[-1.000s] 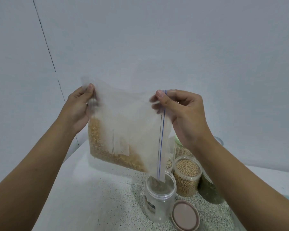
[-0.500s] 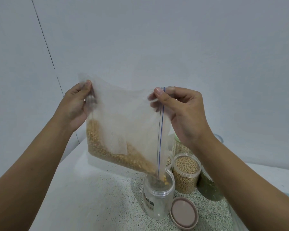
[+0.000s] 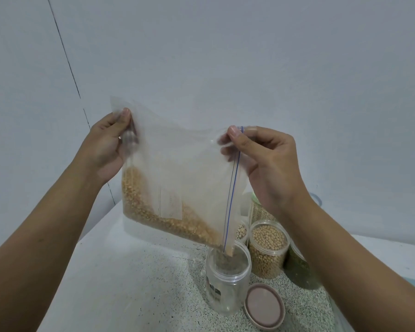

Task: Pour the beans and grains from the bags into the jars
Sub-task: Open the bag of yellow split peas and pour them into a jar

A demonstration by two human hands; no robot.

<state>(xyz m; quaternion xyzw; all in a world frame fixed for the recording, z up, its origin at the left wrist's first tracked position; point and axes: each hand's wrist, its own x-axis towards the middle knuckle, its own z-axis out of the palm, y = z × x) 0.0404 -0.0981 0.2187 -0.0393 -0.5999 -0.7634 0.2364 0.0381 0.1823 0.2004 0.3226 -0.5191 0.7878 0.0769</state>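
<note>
The zip bag hides most of a small jar at center right; the green-filled jar sits partly behind the right forearm.

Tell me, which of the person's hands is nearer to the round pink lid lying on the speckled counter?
Right. The right hand pinches the clear zip bag's zipper edge, up and slightly left of the round pink lid. The left hand grips the bag's far corner, much farther left.
</note>
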